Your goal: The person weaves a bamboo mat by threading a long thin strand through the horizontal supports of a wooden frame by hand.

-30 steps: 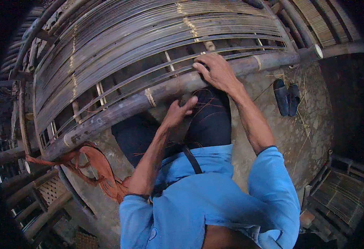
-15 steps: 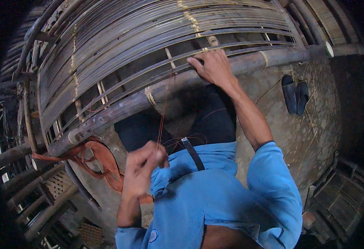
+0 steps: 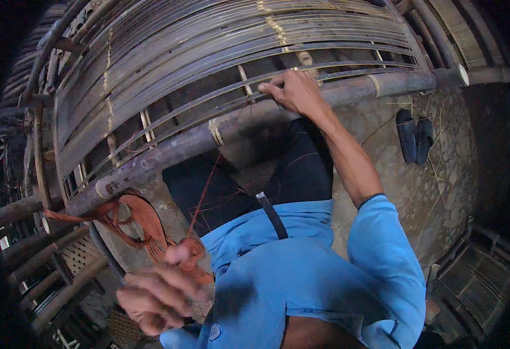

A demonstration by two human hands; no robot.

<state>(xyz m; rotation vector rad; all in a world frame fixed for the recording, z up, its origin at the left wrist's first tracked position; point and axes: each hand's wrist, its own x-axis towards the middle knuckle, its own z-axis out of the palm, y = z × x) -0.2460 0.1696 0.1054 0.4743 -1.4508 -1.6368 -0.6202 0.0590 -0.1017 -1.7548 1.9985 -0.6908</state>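
Note:
My left hand (image 3: 162, 291) is low at the left, blurred by motion, fingers curled and thumb toward a thin red-brown cord (image 3: 205, 196). The cord runs in a straight slanting line from under the bamboo pole (image 3: 156, 152) to this hand; the exact pinch is blurred. My right hand (image 3: 295, 92) is closed over the narrow bamboo strips (image 3: 220, 83) at the pole's far side, fingertips hidden beneath. Loose thin strands lie across my dark trousers (image 3: 301, 168).
A bundle of orange-red cord (image 3: 141, 218) hangs off the pole's left end to the ground. The slatted bamboo frame (image 3: 179, 52) fills the far side. Dark slippers (image 3: 415, 136) and straw bits lie at right; a low woven seat (image 3: 482, 279) stands lower right.
My left hand has swung down and to the left, away from my lap, and the cord now slants down-left. My right hand stays at nearly the same spot on the strips.

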